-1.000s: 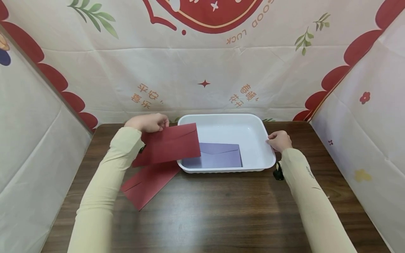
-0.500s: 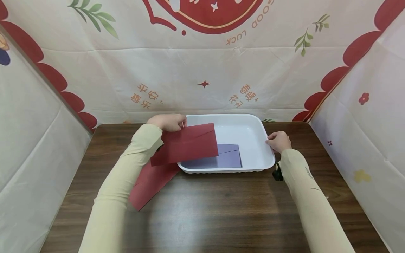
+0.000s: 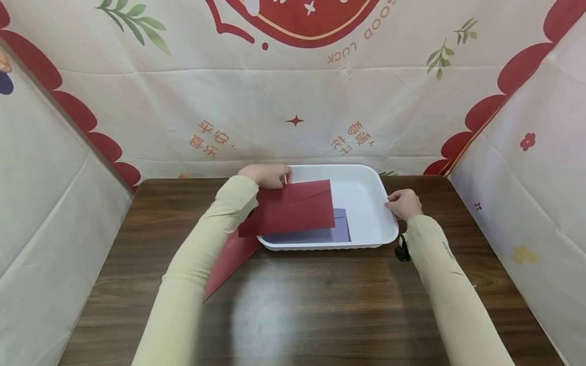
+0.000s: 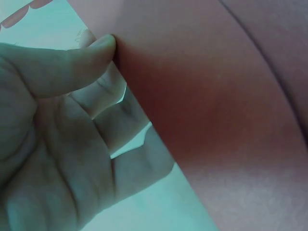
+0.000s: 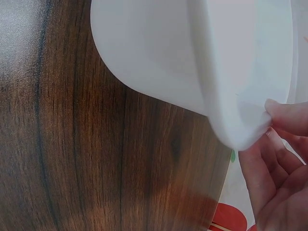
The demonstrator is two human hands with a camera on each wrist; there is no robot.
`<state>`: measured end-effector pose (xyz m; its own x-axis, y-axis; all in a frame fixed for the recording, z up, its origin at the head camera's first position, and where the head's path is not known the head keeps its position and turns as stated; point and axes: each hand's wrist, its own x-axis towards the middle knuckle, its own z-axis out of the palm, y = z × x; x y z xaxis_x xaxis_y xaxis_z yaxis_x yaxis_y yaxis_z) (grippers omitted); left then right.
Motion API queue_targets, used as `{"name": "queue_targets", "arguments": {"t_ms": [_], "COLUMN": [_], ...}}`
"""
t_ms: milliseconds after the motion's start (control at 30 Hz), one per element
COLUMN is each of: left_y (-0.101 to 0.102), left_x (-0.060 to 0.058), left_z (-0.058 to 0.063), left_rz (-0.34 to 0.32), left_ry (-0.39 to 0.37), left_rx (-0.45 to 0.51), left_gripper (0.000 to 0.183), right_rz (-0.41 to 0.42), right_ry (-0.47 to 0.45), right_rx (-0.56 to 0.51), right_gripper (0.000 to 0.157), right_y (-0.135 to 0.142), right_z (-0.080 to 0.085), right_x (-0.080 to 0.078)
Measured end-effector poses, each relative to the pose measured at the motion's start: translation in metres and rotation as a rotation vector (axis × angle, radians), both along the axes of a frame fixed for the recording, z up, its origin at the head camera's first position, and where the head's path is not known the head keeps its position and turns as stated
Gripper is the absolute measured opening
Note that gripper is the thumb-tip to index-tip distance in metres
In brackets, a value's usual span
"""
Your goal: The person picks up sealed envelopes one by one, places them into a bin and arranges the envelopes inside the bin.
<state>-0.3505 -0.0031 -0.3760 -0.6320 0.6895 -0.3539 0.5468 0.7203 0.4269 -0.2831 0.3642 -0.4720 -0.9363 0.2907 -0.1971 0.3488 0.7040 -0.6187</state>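
Note:
My left hand pinches the upper edge of a red envelope, holding it over the left part of a white tray. In the left wrist view, the thumb lies on the near face of the red envelope, with the fingers behind it. A purple envelope lies inside the tray, partly hidden under the red one. At the tray's right side, my right hand grips the rim between thumb and fingers, as the white tray in the right wrist view also shows.
A second red envelope lies on the brown wooden table, left of the tray and partly covered by my left sleeve. A printed white cloth hangs behind the table, close to the tray's far edge.
My left hand has carried the red envelope rightward, from the tray's left edge to over the tray, covering more of the purple envelope. The right hand and tray have stayed put.

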Motion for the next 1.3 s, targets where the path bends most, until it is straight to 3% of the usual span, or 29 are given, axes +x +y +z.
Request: {"name": "queue_targets", "arguments": {"t_ms": [567, 867, 1300], "left_y": [0.040, 0.058, 0.068], "left_x": [-0.004, -0.003, -0.012], "left_z": [-0.001, -0.003, -0.033], "left_rz": [-0.074, -0.103, -0.082], "left_ry": [0.049, 0.059, 0.102], "left_rx": [-0.061, -0.038, -0.055], "left_gripper": [0.030, 0.029, 0.031], "right_rz": [0.003, 0.003, 0.009], "right_ry": [-0.001, 0.000, 0.006], "right_rx": [-0.003, -0.003, 0.005], "right_gripper": [0.032, 0.032, 0.031], "right_y": [0.000, 0.000, -0.001], "right_z": [0.001, 0.000, 0.001], "right_x": [0.002, 0.000, 0.001]}}
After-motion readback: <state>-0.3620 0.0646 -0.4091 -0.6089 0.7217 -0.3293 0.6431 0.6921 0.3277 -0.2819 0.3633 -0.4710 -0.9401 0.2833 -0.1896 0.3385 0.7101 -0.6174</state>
